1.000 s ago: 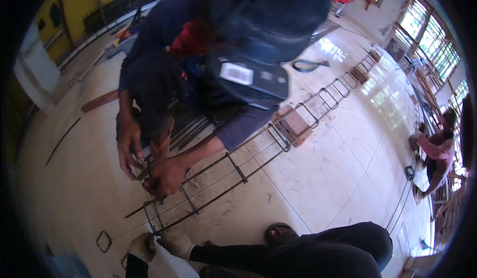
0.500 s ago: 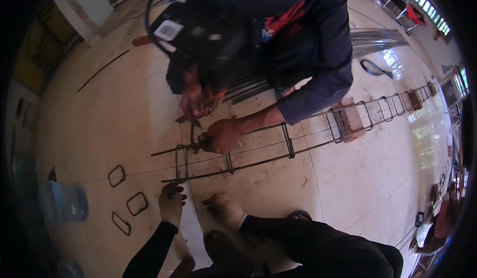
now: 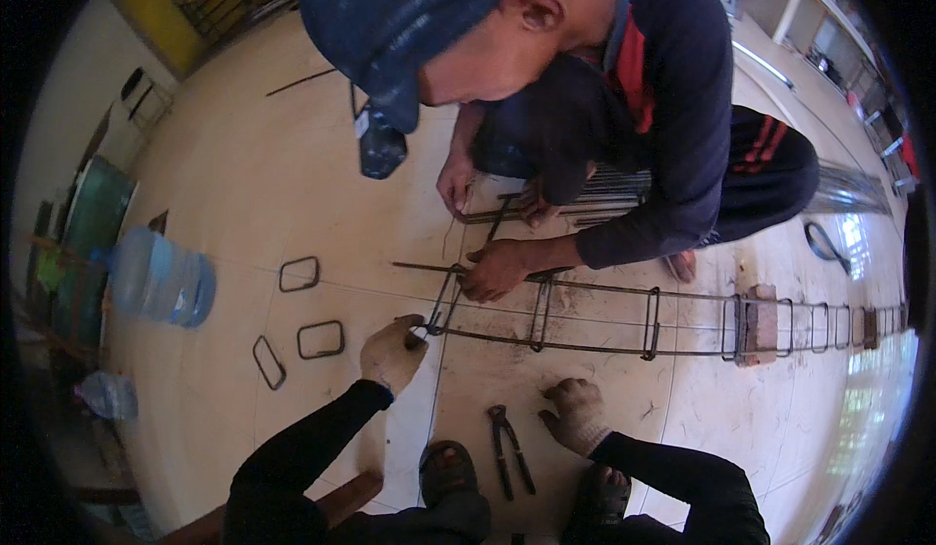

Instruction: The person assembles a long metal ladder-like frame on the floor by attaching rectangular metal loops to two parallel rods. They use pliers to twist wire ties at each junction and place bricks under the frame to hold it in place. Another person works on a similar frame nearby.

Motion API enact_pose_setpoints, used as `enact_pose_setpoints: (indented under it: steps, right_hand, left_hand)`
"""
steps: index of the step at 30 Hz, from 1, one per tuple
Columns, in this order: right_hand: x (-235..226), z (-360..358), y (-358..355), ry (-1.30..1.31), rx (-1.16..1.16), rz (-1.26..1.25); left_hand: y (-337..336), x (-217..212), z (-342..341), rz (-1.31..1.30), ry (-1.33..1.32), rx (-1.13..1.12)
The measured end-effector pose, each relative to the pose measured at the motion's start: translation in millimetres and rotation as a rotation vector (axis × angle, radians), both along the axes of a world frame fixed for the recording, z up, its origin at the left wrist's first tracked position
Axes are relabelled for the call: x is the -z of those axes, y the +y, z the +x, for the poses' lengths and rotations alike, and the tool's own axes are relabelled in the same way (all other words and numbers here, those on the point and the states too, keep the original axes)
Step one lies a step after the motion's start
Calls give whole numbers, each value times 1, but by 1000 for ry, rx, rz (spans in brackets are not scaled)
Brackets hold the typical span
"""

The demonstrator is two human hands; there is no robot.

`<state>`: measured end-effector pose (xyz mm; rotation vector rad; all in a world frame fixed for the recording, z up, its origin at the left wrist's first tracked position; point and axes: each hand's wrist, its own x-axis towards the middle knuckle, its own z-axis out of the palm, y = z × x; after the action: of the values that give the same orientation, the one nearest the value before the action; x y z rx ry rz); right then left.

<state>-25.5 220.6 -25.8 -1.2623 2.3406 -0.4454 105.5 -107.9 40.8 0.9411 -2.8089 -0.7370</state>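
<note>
"What have the fingers got?"

"On the left hand (image 3: 390, 360), they look pinched together at the near corner of the steel cage (image 3: 651, 353); whether on its lower bar (image 3: 590, 349), the end ring (image 3: 443, 298) or a tie, I cannot tell; the right hand (image 3: 577, 413) has its fingers half curled, thumb apart, with nothing seen in them."

"And the rest of the cage?"

"It runs rightward from the left fingers, passing beyond the right ones, with a brick (image 3: 762, 326) under it farther along; a co-worker's hand (image 3: 494, 272) is at the upper bar (image 3: 609, 287), just up and right of the left fingers."

"How would you hold it well?"

"I'd keep the left fingers low on that corner, clear of the co-worker's; keep the ring square to the bars; the right fingers could steady the lower bar; the pincers (image 3: 502, 438) lie just left of those, the loose rings (image 3: 321, 355) left of the left fingers."
</note>
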Motion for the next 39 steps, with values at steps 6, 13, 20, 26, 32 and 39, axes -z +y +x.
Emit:
enact_pose_setpoints:
  steps: [6,13,20,26,32,39]
  right_hand:
    - [3,14,34,-34,115,50]
    - [7,4,75,31,84,-77]
    - [-26,41,44,-436,232,330]
    - [-22,109,-33,-114,131,60]
    - [-10,122,-32,-240,259,115]
    - [-8,66,-48,-1099,506,-55]
  left_hand:
    - [-30,41,9,-269,16,297]
    - [-48,14,-3,-480,-202,705]
    - [-40,16,4,-182,-28,444]
    - [-23,34,18,52,41,-21]
    - [-13,26,8,-136,2,106]
    - [-10,32,16,-187,55,86]
